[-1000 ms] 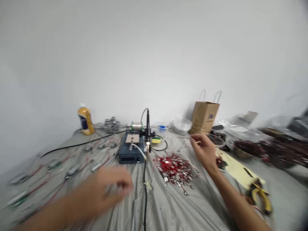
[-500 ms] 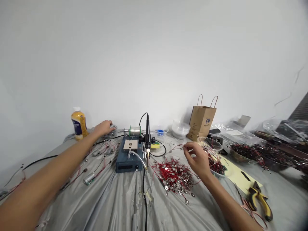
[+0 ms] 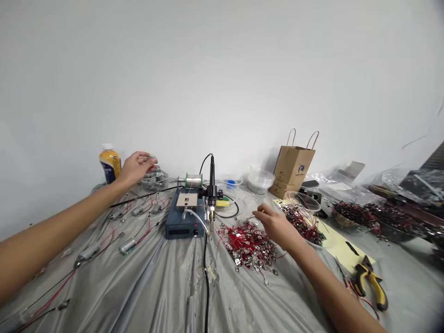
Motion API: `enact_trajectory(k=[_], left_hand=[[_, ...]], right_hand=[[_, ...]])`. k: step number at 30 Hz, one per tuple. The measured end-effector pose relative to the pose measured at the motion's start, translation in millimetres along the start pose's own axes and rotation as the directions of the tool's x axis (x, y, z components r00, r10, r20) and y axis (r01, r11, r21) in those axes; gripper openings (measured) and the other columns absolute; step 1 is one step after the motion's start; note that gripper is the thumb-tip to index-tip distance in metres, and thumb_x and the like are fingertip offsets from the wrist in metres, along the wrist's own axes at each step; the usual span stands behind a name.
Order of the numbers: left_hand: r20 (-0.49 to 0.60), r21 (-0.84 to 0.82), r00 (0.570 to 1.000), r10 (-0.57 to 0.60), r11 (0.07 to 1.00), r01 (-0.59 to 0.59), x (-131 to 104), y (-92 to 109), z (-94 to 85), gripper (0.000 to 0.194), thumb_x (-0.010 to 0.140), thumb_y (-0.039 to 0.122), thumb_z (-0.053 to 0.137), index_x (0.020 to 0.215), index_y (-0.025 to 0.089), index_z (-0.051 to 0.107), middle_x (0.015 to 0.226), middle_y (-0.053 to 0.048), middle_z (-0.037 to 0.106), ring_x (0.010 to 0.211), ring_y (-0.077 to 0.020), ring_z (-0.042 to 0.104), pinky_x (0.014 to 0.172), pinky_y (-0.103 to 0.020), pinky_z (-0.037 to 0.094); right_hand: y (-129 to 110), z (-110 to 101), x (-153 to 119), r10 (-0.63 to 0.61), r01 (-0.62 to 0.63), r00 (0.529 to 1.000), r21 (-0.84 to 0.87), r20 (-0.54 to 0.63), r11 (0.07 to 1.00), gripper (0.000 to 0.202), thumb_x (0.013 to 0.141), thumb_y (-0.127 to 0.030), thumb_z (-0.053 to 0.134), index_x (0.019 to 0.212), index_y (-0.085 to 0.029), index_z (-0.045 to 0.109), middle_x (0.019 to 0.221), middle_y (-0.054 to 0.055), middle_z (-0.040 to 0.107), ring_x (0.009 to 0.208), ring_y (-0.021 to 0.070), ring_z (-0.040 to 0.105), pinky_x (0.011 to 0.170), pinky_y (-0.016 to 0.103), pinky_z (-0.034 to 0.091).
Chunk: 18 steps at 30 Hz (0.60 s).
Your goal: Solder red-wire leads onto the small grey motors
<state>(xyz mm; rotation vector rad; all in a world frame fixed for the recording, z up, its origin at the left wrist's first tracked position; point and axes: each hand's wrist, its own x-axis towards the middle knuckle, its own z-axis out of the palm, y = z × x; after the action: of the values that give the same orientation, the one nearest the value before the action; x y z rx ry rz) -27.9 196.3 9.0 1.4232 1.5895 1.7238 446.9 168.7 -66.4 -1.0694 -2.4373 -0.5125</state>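
My left hand [image 3: 135, 167] pinches a small grey cylindrical motor [image 3: 151, 158] just above a clear tub of motors [image 3: 156, 179] at the back left. Its fingers are closed around the motor's sides. On the right, my right hand [image 3: 275, 225] is closed in a pinch over the far right edge of a pile of red wires with metal tabs [image 3: 251, 247]. Whatever lies between those fingertips is too small to make out. Finished-looking motors with red and black leads [image 3: 128, 246] are spread on the cloth under my left forearm.
A blue soldering station [image 3: 182, 226] with an upright iron [image 3: 212, 185] and a solder spool [image 3: 194, 180] stands in the middle. Right of it are a paper bag [image 3: 291, 171], a bowl of wired boards [image 3: 301, 224] and yellow-black pliers [image 3: 371, 282]. A yellow bottle [image 3: 110, 164] stands back left.
My left hand has risen from the tub and shows a motor in its fingers. My right hand has shifted left and slightly down; the dark wire at its fingertips no longer shows clearly.
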Motion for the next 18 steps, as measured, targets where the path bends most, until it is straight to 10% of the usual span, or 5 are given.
enact_trajectory(k=[9, 13, 18], left_hand=[[0.425, -0.284, 0.886, -0.184, 0.903, 0.323, -192, 17, -29.7, 0.036, 0.079, 0.032, 0.082, 0.112, 0.024, 0.071, 0.101, -0.003, 0.073, 0.079, -0.0142, 0.065, 0.073, -0.024, 0.056], [0.516, -0.232, 0.852, -0.092, 0.942, 0.243, -214, 16, -13.4, 0.03, 0.068, 0.029, 0.089, 0.096, 0.026, 0.078, 0.093, -0.003, 0.07, 0.084, -0.017, 0.061, 0.068, -0.022, 0.049], [0.586, -0.254, 0.804, -0.104, 0.918, 0.304, -211, 9, 2.0, 0.027, 0.07, 0.03, 0.086, 0.097, 0.028, 0.079, 0.097, -0.003, 0.065, 0.091, -0.0173, 0.056, 0.075, -0.023, 0.047]], right_hand=[[0, -3, 1, 0.088, -0.07, 0.993, -0.206, 0.08, 0.976, 0.023, 0.079, 0.001, 0.05, 0.081, -0.017, 0.064, 0.092, 0.008, 0.062, 0.059, 0.0112, 0.049, 0.047, 0.028, 0.018], [-7, -4, 4, 0.145, -0.177, 0.977, -0.215, -0.155, 0.96, 0.014, 0.094, -0.015, 0.049, 0.096, -0.02, 0.062, 0.098, 0.007, 0.066, 0.077, 0.0165, 0.061, 0.05, 0.027, 0.029], [-19, -4, 8, 0.327, -0.245, 0.894, 0.276, -0.307, 0.929, 0.012, 0.096, -0.029, 0.054, 0.099, -0.019, 0.06, 0.101, 0.006, 0.067, 0.081, 0.0155, 0.063, 0.067, 0.026, 0.05]])
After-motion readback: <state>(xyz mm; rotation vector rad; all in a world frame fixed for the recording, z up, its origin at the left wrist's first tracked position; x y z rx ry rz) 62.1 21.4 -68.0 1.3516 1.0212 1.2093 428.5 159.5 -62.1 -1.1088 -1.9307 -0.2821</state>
